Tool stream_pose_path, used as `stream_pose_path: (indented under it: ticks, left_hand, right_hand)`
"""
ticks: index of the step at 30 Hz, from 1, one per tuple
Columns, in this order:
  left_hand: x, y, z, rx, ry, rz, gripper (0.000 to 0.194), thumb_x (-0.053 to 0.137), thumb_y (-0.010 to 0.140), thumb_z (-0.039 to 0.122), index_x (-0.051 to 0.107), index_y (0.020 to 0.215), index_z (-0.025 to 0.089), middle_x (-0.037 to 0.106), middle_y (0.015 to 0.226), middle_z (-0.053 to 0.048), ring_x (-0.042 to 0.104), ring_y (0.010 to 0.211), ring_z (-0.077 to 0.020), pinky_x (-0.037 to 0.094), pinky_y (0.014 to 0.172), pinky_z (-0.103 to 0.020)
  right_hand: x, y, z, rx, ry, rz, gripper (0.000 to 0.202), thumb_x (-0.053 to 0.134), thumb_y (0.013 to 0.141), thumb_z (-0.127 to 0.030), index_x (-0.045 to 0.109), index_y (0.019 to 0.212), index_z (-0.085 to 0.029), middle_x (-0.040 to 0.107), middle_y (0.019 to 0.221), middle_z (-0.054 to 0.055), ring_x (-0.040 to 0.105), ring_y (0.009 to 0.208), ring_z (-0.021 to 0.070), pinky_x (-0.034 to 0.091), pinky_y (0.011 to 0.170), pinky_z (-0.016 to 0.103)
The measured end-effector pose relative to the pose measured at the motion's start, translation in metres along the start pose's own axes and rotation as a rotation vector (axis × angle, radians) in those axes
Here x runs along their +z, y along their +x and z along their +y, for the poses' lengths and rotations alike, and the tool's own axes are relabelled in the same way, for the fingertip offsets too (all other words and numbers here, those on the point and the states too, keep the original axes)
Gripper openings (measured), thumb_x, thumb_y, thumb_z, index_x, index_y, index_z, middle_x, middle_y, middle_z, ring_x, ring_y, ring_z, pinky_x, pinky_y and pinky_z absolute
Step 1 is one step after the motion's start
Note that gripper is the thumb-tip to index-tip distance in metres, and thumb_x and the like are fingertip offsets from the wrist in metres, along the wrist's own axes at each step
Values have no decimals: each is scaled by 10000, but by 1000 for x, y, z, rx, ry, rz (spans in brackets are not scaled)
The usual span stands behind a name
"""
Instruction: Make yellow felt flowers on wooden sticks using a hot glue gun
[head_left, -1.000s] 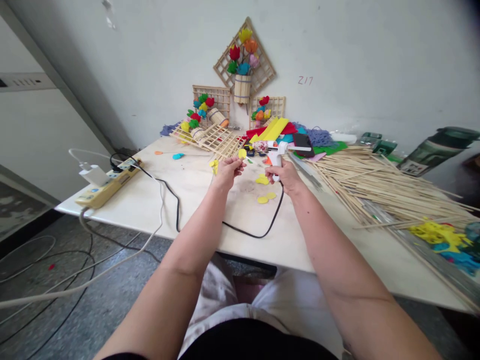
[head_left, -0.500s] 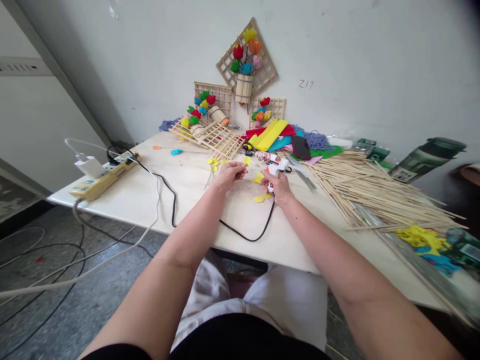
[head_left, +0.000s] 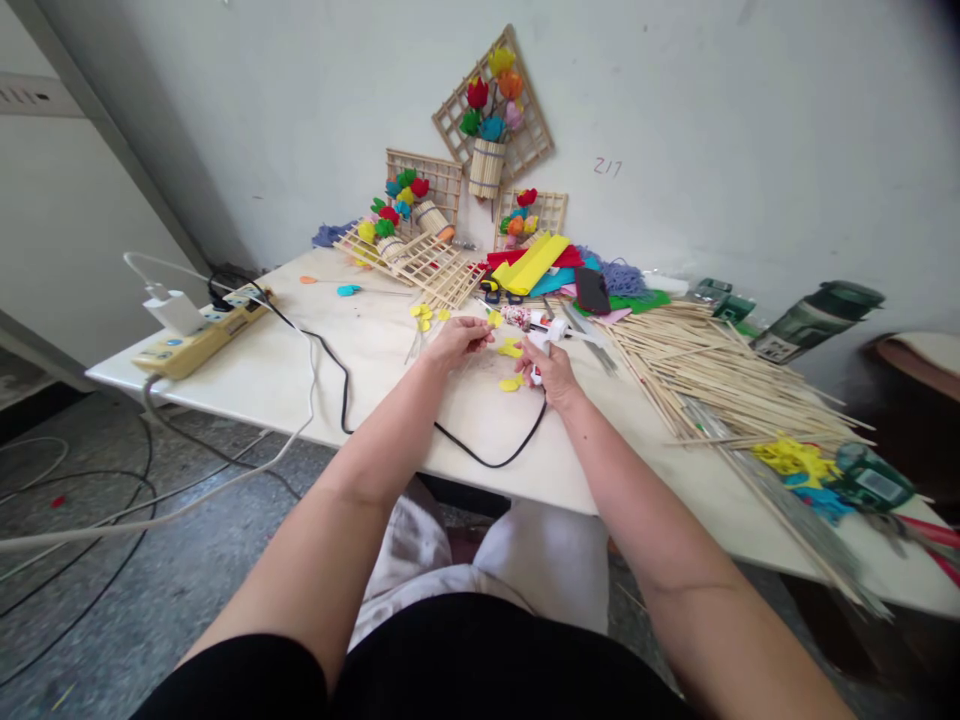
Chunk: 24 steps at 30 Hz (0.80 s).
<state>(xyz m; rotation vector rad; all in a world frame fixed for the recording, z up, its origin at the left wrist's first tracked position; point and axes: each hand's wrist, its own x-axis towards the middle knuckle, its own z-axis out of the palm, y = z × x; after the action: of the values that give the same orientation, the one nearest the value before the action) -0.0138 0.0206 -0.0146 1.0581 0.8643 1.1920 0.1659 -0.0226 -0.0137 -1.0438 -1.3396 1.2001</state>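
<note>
In the head view, my left hand (head_left: 461, 340) is closed in a pinch on a small yellow petal (head_left: 494, 318) at its fingertips. My right hand (head_left: 553, 372) wraps around the handle of a white hot glue gun (head_left: 555, 330), whose black cord (head_left: 495, 464) loops over the table's near part. Loose yellow petals (head_left: 511, 347) lie between the two hands, with another petal piece (head_left: 511, 384) nearer me. Beyond my left hand rests a small cluster of yellow petals (head_left: 422, 313).
Lattice panels with paper flowers (head_left: 491, 125) stand along the wall. Behind my hands lie folded coloured paper (head_left: 532, 267), scissors (head_left: 501, 294) and a phone (head_left: 592, 291). Thin wooden sticks (head_left: 720, 370) spread at right, near a dark bottle (head_left: 817, 320). A power strip (head_left: 202, 335) sits at left.
The glue gun has tipped away from upright in my right hand, showing less of its body. My left hand keeps its pinch on the petal. The whole view has shifted slightly.
</note>
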Motion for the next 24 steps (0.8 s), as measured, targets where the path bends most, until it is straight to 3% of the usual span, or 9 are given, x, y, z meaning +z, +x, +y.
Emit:
stream_pose_path:
  ticks: [16, 24]
  left_hand:
    - [-4, 1, -5, 4, -4, 15, 137, 744, 676, 159, 624, 641, 103, 624, 571, -20, 472, 449, -37, 333, 438, -160]
    - [-5, 0, -6, 7, -9, 23, 136, 736, 683, 158, 616, 645, 107, 623, 568, -18, 470, 443, -36, 336, 441, -159]
  right_hand:
    - [-4, -3, 5, 19, -26, 32, 639, 614, 588, -781, 549, 732, -161, 584, 497, -11, 433, 297, 67, 281, 291, 194]
    - [-5, -4, 5, 44, -107, 59, 601, 601, 630, -756, 540, 712, -163, 558, 492, -30, 436, 299, 63, 292, 289, 193]
